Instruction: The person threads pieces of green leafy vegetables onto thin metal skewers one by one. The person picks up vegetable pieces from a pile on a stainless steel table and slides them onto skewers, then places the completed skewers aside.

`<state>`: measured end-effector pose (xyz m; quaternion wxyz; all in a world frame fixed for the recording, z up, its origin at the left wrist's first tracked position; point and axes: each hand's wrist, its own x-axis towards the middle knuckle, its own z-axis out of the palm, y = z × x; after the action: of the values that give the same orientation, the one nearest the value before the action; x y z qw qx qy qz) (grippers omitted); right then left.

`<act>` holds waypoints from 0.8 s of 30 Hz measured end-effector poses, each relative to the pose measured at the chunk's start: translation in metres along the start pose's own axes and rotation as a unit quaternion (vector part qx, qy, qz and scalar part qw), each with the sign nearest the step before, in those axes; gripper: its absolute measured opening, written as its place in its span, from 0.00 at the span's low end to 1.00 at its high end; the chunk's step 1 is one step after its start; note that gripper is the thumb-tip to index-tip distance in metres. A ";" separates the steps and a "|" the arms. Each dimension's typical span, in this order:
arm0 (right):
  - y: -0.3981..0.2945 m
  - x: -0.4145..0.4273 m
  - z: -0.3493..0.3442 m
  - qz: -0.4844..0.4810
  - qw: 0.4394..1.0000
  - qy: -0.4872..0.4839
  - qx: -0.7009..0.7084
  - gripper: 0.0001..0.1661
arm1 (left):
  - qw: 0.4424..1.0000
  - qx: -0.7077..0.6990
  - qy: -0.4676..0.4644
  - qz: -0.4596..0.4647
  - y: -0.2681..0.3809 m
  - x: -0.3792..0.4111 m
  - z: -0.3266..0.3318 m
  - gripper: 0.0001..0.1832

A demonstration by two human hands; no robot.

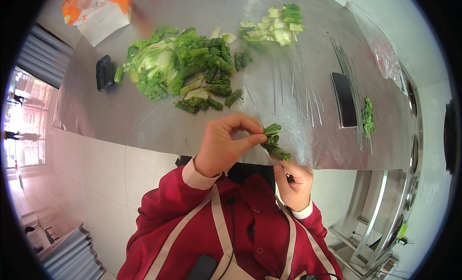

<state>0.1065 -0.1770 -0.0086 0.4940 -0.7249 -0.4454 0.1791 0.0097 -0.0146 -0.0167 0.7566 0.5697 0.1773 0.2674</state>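
Over the table's near edge, my left hand (229,142) pinches a rolled green leaf (272,129) between thumb and forefinger. This roll and others below it (277,152) sit on a thin metal skewer (255,106), whose bare tip points up and left. My right hand (294,182) grips the skewer's lower end under the rolls; part of that grip is hidden. Just beyond my left hand lie several loose leaf rolls (218,89). Behind them is a heap of leafy greens (158,63). Filled skewers (276,27) lie side by side farther back, their bare ends (306,96) toward me.
On the metal table (144,124) a phone (343,99) lies beside a bundle of bare skewers (348,68) and a leaf bunch (368,115). A black plastic container (104,73) stands left. A white-orange bag (104,18) is far left, a clear plastic bag (384,58) far right.
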 end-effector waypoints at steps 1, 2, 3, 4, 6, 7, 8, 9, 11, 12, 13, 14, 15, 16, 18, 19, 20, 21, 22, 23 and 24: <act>0.001 0.000 0.000 0.003 1.000 0.001 0.005 0.15 | 1.000 0.021 -0.012 0.014 -0.001 0.002 -0.003 0.04; 0.002 -0.001 0.000 0.007 1.000 0.003 0.010 0.15 | 0.996 0.076 0.011 0.048 -0.002 0.006 -0.007 0.03; 0.005 -0.003 0.000 0.027 0.999 0.009 0.035 0.15 | 0.988 0.129 0.032 0.082 -0.001 0.012 -0.013 0.03; 0.008 -0.004 -0.001 0.046 0.997 0.014 0.061 0.15 | 0.975 0.183 0.054 0.115 0.000 0.018 -0.020 0.03; 0.015 -0.008 -0.004 0.087 0.989 0.019 0.118 0.14 | 0.878 0.417 0.119 0.202 0.005 0.028 -0.031 0.05; 0.015 -0.008 -0.006 0.107 0.983 0.022 0.144 0.14 | 0.804 0.523 0.149 0.241 0.007 0.033 -0.034 0.06; 0.015 -0.008 -0.008 0.126 0.977 0.025 0.171 0.14 | 0.773 0.564 0.141 0.253 0.004 0.037 -0.036 0.09; 0.015 -0.007 -0.009 0.144 0.969 0.028 0.198 0.14 | 0.758 0.594 0.126 0.238 0.003 0.038 -0.035 0.10; 0.015 -0.007 -0.008 0.143 0.965 0.031 0.217 0.14 | 0.723 0.652 0.096 0.205 0.002 0.040 -0.028 0.10; 0.015 -0.007 -0.009 0.148 0.963 0.033 0.225 0.14 | 0.724 0.655 0.101 0.192 0.000 0.041 -0.027 0.10; 0.015 -0.008 -0.009 0.152 0.960 0.035 0.232 0.14 | 0.725 0.657 0.106 0.178 -0.004 0.042 -0.027 0.11; 0.016 -0.008 -0.009 0.146 0.963 0.029 0.226 0.14 | 0.726 0.659 0.111 0.164 -0.007 0.044 -0.027 0.11; 0.018 -0.008 -0.009 0.142 0.965 0.022 0.221 0.14 | 0.727 0.654 0.115 0.172 -0.010 0.045 -0.028 0.11; 0.019 -0.008 -0.008 0.137 0.967 0.015 0.216 0.14 | 0.729 0.650 0.118 0.180 -0.013 0.047 -0.030 0.11; 0.020 -0.010 -0.008 0.129 0.969 0.001 0.209 0.14 | 0.747 0.620 0.122 0.203 -0.013 0.049 -0.032 0.10; 0.020 -0.010 -0.008 0.126 0.971 -0.006 0.205 0.14 | 0.763 0.595 0.123 0.218 -0.011 0.049 -0.031 0.08; 0.020 -0.011 -0.009 0.122 0.973 -0.014 0.194 0.14 | 0.778 0.570 0.123 0.233 -0.009 0.049 -0.031 0.06; 0.020 -0.012 -0.009 0.118 0.976 -0.022 0.184 0.14 | 0.834 0.502 0.118 0.193 -0.004 0.047 -0.029 0.06; 0.020 -0.013 -0.010 0.114 0.978 -0.031 0.174 0.14 | 0.883 0.430 0.112 0.152 0.003 0.042 -0.026 0.06; 0.019 -0.014 -0.012 0.111 0.979 -0.038 0.167 0.14 | 0.923 0.354 0.105 0.110 0.008 0.038 -0.024 0.06; 0.018 -0.015 -0.015 0.108 0.980 -0.045 0.160 0.15 | 0.960 0.254 0.100 0.067 0.011 0.036 -0.023 0.06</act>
<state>0.1168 -0.1999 -0.0201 0.5605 -0.6717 -0.3518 0.3330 0.0228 0.0277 -0.0113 0.5455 0.7245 0.2752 0.3191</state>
